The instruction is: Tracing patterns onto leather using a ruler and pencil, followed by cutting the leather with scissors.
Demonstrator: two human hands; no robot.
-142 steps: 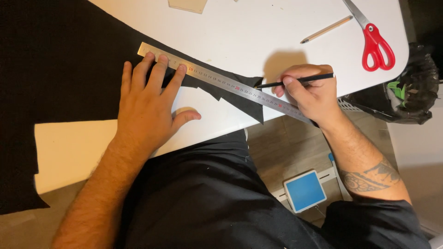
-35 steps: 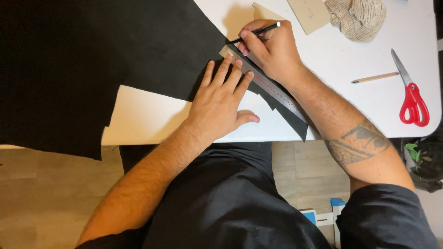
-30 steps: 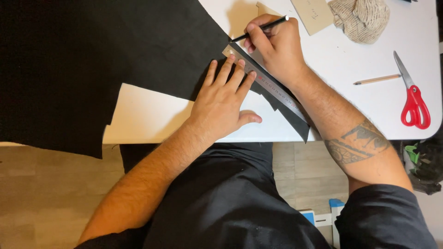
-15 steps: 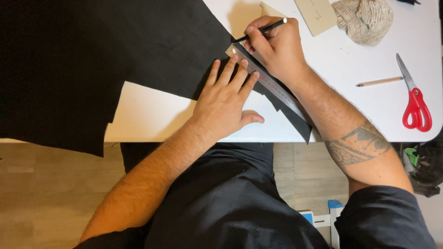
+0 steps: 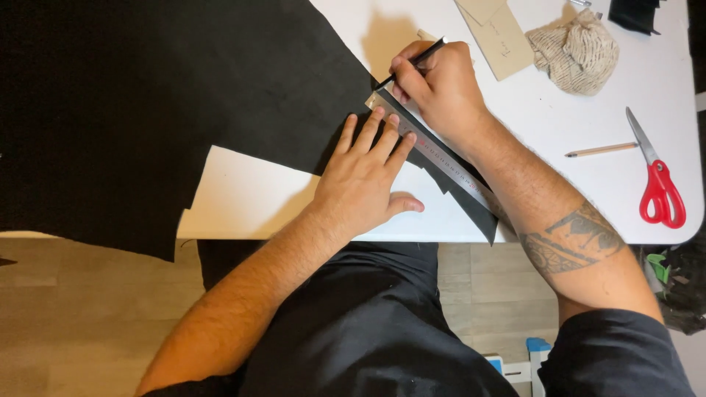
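A large black sheet [image 5: 162, 110] covers the left of the white table [image 5: 559, 191] and hangs over its front edge. A metal ruler [image 5: 434, 151] lies slanted on a narrow black strip of it. My left hand [image 5: 364, 180] lies flat, its fingertips pressing the ruler's upper end. My right hand [image 5: 437, 84] holds a black pen [image 5: 412, 62] with its tip against the ruler's top end, at the sheet's edge.
Red-handled scissors [image 5: 658, 184] and a wooden pencil [image 5: 601, 150] lie at the right. A knitted beige bundle [image 5: 577, 51] and tan card pieces [image 5: 496, 29] sit at the back. A dark bin [image 5: 680, 283] stands on the floor at the right.
Since the earliest frame my right hand and pen have travelled along the ruler from its lower right end to its upper end. Over the last second both hands stay nearly still.
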